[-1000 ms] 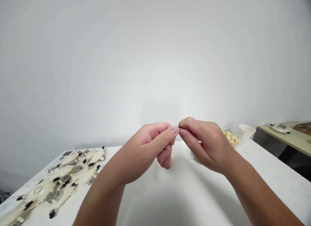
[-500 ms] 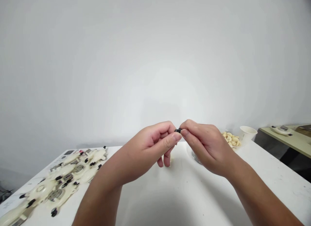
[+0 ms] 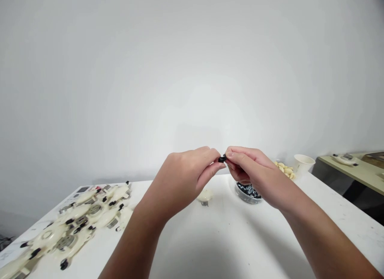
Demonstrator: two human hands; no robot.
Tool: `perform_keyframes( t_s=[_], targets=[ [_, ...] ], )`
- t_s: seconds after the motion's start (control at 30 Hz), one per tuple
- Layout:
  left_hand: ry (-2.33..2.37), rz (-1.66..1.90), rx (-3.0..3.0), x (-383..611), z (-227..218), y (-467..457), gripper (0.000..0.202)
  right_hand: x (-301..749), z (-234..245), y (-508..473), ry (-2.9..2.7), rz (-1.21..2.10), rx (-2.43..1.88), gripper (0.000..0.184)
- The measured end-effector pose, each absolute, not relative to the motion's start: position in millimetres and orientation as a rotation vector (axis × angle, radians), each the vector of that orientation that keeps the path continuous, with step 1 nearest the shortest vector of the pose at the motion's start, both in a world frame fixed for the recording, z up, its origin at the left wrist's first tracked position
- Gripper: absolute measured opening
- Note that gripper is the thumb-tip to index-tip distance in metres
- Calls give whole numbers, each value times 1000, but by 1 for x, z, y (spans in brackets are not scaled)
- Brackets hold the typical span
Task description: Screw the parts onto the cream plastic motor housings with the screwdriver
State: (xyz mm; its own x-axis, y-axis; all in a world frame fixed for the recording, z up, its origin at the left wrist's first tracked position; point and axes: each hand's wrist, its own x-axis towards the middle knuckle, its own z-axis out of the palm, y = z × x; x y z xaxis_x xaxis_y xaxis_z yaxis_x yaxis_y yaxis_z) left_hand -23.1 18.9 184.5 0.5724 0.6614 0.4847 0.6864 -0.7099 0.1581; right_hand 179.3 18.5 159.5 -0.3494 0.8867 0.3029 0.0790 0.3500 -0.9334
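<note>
A small black plastic piece (image 3: 222, 159) is pinched between my two hands above the white table. My left hand (image 3: 187, 173) grips its left end between thumb and fingers. The thumb and forefinger of my right hand (image 3: 253, 167) close on its right end; whether it is one part or two joined parts I cannot tell. Below my left hand a cream-coloured rounded part (image 3: 205, 195) with a grey piece under it lies on the table. Under my right hand sits a clear round bowl (image 3: 250, 199) full of small shiny black pieces (image 3: 248, 189).
Several cream plastic assemblies (image 3: 76, 219) with black ends lie piled at the left of the white table (image 3: 192, 247). A heap of cream pieces (image 3: 285, 169) and a white cup (image 3: 304, 163) stand at the back right. Another assembly (image 3: 345, 159) rests on a greenish surface (image 3: 357, 171).
My left hand has turned over so its back shows, with its lower fingers now tucked out of sight. My right hand has rotated a little, uncovering the bowl. The black piece stays pinched.
</note>
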Motion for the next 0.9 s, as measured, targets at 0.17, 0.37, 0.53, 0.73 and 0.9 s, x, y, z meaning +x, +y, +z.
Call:
perform_keyframes(
  t_s=[0.17, 0.37, 0.53, 0.73, 0.9],
  targets=[
    [-1281, -1067, -2985, -20, 183, 14, 33, 175, 155, 15, -1748, 891, -696, 33],
    [-1234, -1336, -3294, -24, 185, 7, 38, 178, 153, 15, -1982, 491, -544, 16],
    [-1282, -1420, -3361, -25, 189, 3, 38, 176, 153, 15, -1939, 248, -523, 12],
    [-1228, -1377, -3294, -23, 192, -1, 35, 177, 155, 14, -1948, 254, -487, 10],
    [-1217, -1323, -3257, -22, 194, -2, 31, 178, 157, 10, -1931, 353, -527, 13]
  ],
)
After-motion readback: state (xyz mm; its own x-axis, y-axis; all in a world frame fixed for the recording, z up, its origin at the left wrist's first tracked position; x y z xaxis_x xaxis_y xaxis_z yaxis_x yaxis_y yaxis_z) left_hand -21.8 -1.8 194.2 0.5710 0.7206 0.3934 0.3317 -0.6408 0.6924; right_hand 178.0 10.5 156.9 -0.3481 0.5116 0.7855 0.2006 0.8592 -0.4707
